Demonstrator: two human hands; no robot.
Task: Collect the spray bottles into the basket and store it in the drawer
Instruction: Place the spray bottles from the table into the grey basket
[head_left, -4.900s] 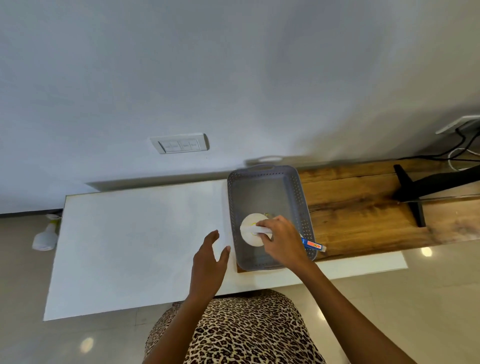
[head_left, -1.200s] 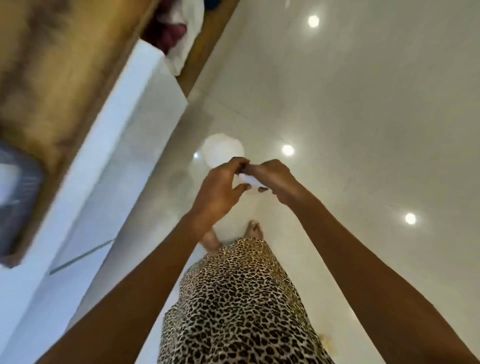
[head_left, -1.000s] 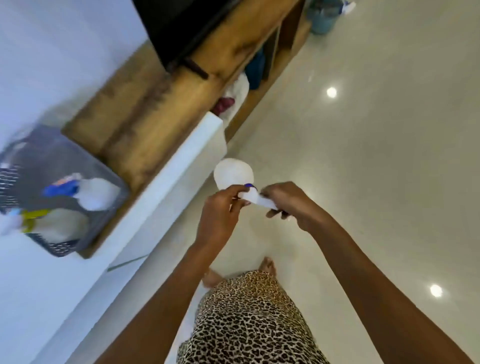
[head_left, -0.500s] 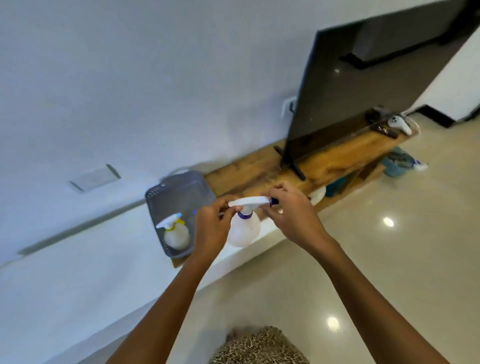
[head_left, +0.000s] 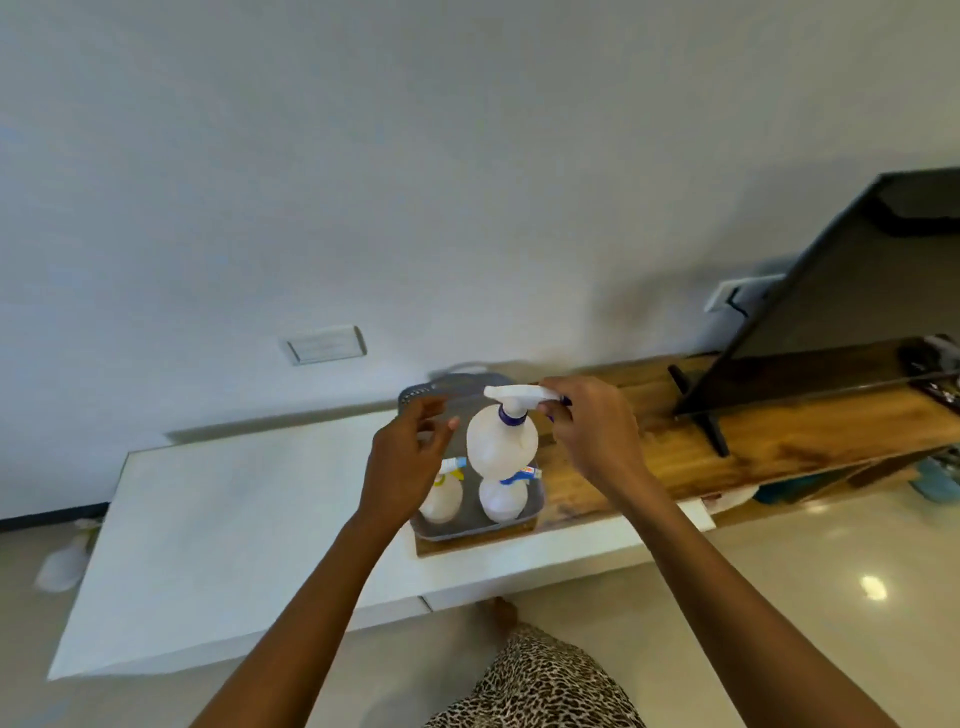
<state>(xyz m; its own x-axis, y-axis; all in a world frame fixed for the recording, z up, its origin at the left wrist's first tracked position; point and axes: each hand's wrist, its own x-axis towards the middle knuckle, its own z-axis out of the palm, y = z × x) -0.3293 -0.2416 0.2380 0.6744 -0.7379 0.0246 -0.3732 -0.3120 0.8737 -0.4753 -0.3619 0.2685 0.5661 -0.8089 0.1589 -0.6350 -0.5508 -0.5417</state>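
My right hand (head_left: 592, 431) grips the trigger head of a white spray bottle with a purple collar (head_left: 501, 444), holding it upright above the grey basket (head_left: 470, 525). My left hand (head_left: 408, 462) hovers just left of the bottle with fingers apart, not touching it. Inside the basket stand two white spray bottles: one with a yellow collar (head_left: 441, 499) at the left and one with a blue collar (head_left: 503, 500) at the right. The basket rests on the wooden shelf end, beside the white cabinet top (head_left: 234, 519).
A dark TV screen (head_left: 831, 312) on black feet stands on the wooden shelf (head_left: 779, 441) to the right. Another white spray bottle (head_left: 65, 561) lies on the floor at the cabinet's left end. Wall switch plates sit behind. Shiny tiled floor lies below.
I have turned back to face the cabinet. My left hand has let go of the purple-collared bottle; the right hand has carried it over the basket.
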